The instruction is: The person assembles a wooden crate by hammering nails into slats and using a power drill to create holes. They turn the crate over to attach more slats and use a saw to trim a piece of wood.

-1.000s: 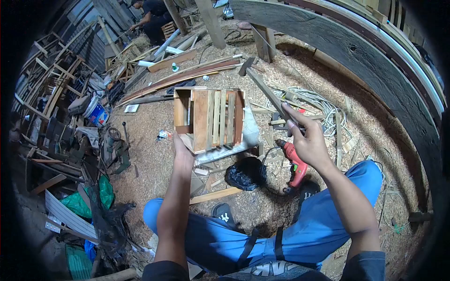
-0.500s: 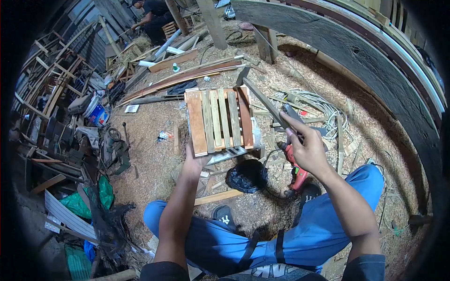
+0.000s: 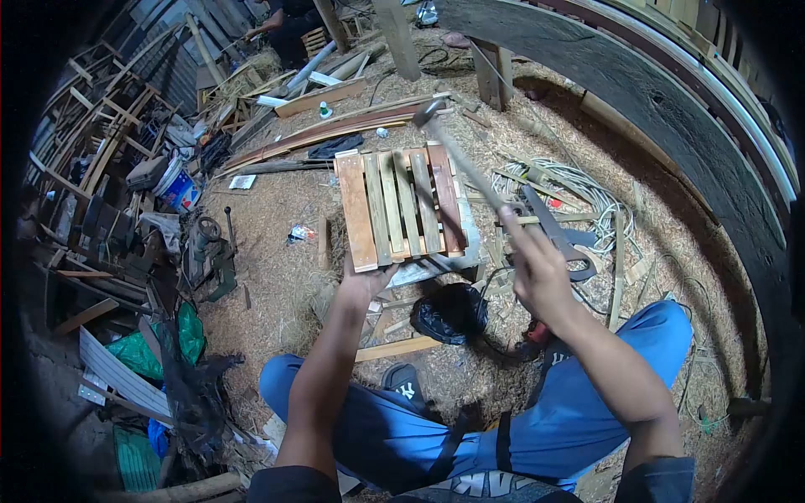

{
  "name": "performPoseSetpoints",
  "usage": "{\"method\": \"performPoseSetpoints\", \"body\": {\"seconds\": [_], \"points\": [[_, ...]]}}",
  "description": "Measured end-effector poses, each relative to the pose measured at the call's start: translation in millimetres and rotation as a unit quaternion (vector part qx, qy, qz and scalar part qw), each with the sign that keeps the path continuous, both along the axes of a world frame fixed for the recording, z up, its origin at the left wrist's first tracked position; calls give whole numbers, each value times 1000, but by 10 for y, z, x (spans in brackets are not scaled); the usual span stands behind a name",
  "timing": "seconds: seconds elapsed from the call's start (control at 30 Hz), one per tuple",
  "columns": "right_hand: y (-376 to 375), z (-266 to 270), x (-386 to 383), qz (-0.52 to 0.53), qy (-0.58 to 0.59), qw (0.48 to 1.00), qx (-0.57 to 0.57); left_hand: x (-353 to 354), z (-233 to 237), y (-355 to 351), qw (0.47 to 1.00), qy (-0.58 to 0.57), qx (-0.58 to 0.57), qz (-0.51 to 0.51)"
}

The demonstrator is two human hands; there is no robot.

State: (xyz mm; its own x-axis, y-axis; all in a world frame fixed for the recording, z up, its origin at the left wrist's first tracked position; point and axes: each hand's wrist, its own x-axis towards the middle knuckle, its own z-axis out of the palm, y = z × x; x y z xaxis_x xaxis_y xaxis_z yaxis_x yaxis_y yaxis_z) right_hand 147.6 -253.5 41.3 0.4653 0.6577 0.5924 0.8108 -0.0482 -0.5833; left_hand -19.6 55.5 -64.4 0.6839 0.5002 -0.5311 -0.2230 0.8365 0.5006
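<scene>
A small slatted wooden crate (image 3: 359, 214) rests on a low pale support in front of me, its reddish and pale slats facing up. My left hand (image 3: 367, 283) grips the crate's near left corner, the fingers partly hidden beneath it. In my right hand (image 3: 541, 272) is a hammer (image 3: 470, 165), held by the handle. Its head is raised above the crate's far right corner, apart from the wood, and a shadow falls across the slats.
A black plastic bag (image 3: 451, 317) lies between my feet and the crate. Right of the crate are a handsaw (image 3: 549, 225) and coiled cable (image 3: 608, 210). A bench vise (image 3: 210, 247) stands left. Long boards (image 3: 335, 130) lie beyond; another person sits far back.
The hammer head has lifted up and away from the crate's far right corner. The crate has turned slightly, with my left hand still on it. My right hand now covers most of the red drill.
</scene>
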Motion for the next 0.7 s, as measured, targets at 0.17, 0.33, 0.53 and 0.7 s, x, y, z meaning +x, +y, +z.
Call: {"method": "performPoseSetpoints", "body": {"seconds": [0.17, 0.33, 0.53, 0.7], "points": [[141, -81, -81, 1, 44, 995, -88, 76, 11, 87, 995, 72, -51, 36], [167, 119, -65, 0, 12, 999, 37, -14, -303, 235, 997, 41, -63, 20], [227, 76, -66, 14, 25, 999, 31, -16, -172, 1, 997, 79, -23, 4], [239, -7, -49, 22, 46, 999, -21, -32, -414, -88, 975, 167, -130, 67]]}}
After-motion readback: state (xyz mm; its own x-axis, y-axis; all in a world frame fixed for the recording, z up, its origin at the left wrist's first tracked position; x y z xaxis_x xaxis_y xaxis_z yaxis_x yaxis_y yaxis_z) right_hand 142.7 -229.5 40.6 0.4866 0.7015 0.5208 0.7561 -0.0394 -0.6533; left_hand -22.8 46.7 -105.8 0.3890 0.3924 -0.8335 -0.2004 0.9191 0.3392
